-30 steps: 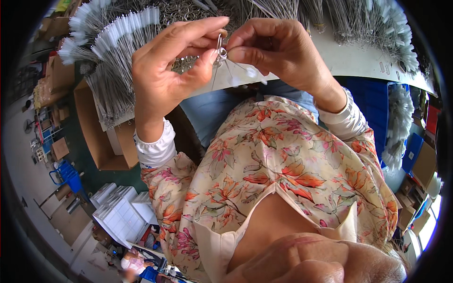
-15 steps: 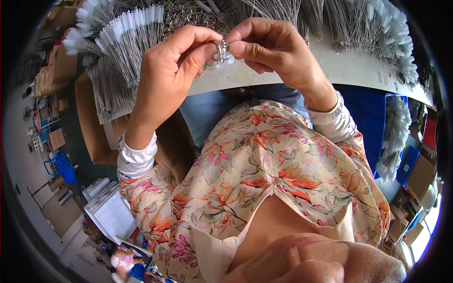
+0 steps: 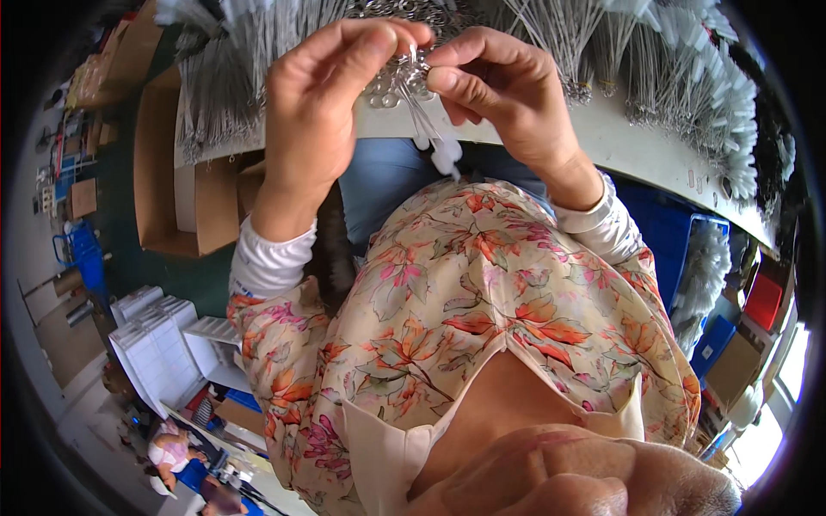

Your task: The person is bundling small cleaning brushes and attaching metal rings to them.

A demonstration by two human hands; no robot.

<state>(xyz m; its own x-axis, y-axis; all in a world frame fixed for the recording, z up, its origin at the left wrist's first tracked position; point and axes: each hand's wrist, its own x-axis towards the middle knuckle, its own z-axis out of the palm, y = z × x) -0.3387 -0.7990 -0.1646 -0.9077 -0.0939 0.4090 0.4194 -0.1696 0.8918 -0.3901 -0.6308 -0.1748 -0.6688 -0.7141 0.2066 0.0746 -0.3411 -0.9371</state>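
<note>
Above the front edge of the table, my two hands meet at a small metal ring (image 3: 424,70). My left hand (image 3: 318,107) is closed, its thumb and forefinger pinched near the top of the ring. Opposite it, my right hand (image 3: 509,99) pinches the ring's side between thumb and forefinger. Thin wire brushes (image 3: 420,116) hang down between the hands, their pale tips (image 3: 446,156) blurred. The fingertips partly hide how the brushes' looped ends sit on the ring. Behind the hands lies a pile of loose metal rings (image 3: 443,19).
Bundles of wire brushes lie on the white table (image 3: 615,142) at left (image 3: 222,99) and right (image 3: 680,82). An open cardboard box (image 3: 159,185) stands below its left end. A blue bin (image 3: 658,225) with more brushes is at the right. Another person (image 3: 176,451) sits far lower left.
The ring was held between both hands with the brushes bunched up; now the brushes dangle toward me. My left hand has risen slightly, and the view has shifted.
</note>
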